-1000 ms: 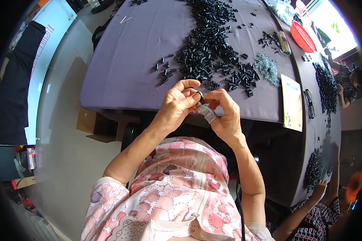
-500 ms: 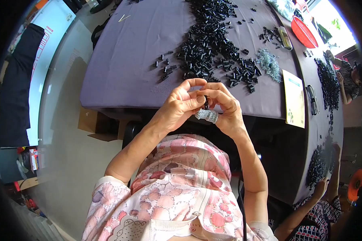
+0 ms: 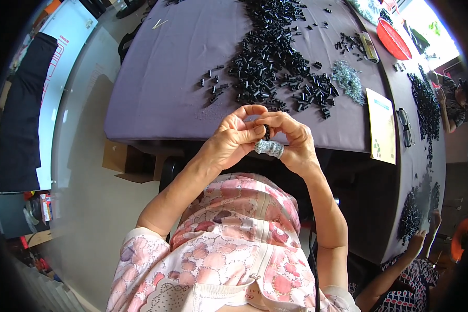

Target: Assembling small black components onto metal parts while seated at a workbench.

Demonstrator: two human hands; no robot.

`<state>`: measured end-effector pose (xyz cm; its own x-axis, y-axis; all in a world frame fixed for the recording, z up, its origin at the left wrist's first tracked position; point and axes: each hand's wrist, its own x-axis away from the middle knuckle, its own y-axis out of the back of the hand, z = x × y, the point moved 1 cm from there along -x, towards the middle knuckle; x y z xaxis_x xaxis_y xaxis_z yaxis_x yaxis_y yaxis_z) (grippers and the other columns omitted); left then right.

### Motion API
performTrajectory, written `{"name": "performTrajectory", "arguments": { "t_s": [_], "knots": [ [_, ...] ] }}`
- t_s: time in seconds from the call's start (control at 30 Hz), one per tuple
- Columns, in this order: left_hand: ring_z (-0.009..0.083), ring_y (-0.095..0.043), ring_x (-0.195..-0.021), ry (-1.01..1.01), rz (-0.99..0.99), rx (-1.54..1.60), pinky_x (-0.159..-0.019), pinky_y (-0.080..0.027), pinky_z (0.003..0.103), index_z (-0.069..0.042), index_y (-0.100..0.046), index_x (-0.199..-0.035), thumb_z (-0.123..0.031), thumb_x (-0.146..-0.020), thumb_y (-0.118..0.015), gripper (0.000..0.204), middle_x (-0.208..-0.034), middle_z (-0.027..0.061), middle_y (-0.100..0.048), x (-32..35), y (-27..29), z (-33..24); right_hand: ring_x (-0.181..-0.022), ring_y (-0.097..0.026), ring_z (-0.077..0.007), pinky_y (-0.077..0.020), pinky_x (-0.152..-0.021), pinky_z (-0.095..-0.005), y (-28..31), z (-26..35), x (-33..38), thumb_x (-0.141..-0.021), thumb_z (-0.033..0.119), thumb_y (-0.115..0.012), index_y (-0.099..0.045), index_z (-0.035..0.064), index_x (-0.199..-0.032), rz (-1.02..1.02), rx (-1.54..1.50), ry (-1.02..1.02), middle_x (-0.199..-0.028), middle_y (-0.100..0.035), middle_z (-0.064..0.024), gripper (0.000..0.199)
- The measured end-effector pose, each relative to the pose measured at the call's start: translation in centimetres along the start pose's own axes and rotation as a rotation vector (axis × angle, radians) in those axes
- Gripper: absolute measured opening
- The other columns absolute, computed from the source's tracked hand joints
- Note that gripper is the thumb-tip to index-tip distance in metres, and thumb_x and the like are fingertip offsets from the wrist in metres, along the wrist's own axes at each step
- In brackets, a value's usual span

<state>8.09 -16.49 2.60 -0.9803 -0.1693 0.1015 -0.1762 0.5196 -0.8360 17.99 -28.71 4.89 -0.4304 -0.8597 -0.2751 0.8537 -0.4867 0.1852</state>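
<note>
My left hand and my right hand meet just off the table's front edge, fingertips touching. Between them a small black plastic piece shows, mostly covered by my fingers. Thumb and fingers of my left hand pinch at its left side, while my right hand's fingers curl over it from the right. A grey speckled wrap goes round my right thumb. Right beyond my hands lies a big heap of small black tubular pieces, with a few loose ones to its left.
A pile of thin clear-grey bits, a yellowish booklet and glasses lie to the right. A red basket stands at the far right. Other people's hands work at black heaps along the right side. An open cardboard box sits under the table.
My hands keep nearly the same pose, with only a slight shift of the right fingers. At lower right, another person's hands have shifted by the black heap.
</note>
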Motion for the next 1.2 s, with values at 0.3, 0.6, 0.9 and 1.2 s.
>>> {"name": "performTrajectory", "arguments": {
  "t_s": [0.3, 0.6, 0.9, 1.2],
  "knots": [
    [0.0178, -0.058, -0.094, 0.018, 0.061, 0.020, -0.081, -0.049, 0.028, -0.002, -0.043, -0.122, -0.002, -0.080, -0.065, 0.047, -0.101, 0.0089, -0.058, -0.2, 0.4, 0.1, -0.076, -0.052, -0.0108, -0.0420, -0.071, -0.0245, -0.1, 0.3, -0.2, -0.063, 0.007, -0.077, -0.064, 0.0023, -0.091, -0.041, 0.058, 0.031, -0.097, -0.063, -0.0049, 0.031],
    [0.0156, -0.059, -0.092, -0.039, -0.022, -0.037, -0.088, -0.046, 0.030, -0.002, -0.047, -0.120, 0.001, -0.082, -0.060, 0.040, -0.100, 0.0061, -0.060, 0.0, 1.0, 0.1, -0.073, -0.054, -0.0160, -0.0470, -0.069, -0.0276, -0.5, -1.1, -0.3, -0.065, -0.004, -0.071, -0.061, 0.0043, -0.103, -0.027, 0.045, 0.000, -0.092, -0.061, -0.0062, 0.040],
    [0.0091, -0.057, -0.067, -0.590, -0.689, -1.487, -0.063, -0.046, 0.025, -0.001, -0.062, -0.085, -0.009, -0.077, -0.066, 0.012, -0.076, 0.0034, -0.064, 1.0, 3.7, -8.6, -0.062, -0.051, -0.0123, -0.0431, -0.058, -0.0241, 2.1, -1.0, -0.2, -0.073, -0.002, -0.065, -0.061, 0.0025, -0.101, -0.263, 0.355, 0.051, -0.086, -0.062, -0.0058, 0.028],
    [0.0289, -0.053, -0.086, -0.805, -0.913, -2.059, -0.074, -0.045, 0.040, -0.010, -0.065, -0.090, -0.012, -0.076, -0.066, 0.014, -0.086, 0.0089, -0.054, 1.3, 9.5, -10.0, -0.068, -0.056, -0.0135, -0.0448, -0.063, -0.0248, 6.2, -3.8, -0.2, -0.074, -0.009, -0.057, -0.063, 0.0038, -0.092, -0.542, 0.542, 0.049, -0.076, -0.060, -0.0065, 0.023]
  ]
}}
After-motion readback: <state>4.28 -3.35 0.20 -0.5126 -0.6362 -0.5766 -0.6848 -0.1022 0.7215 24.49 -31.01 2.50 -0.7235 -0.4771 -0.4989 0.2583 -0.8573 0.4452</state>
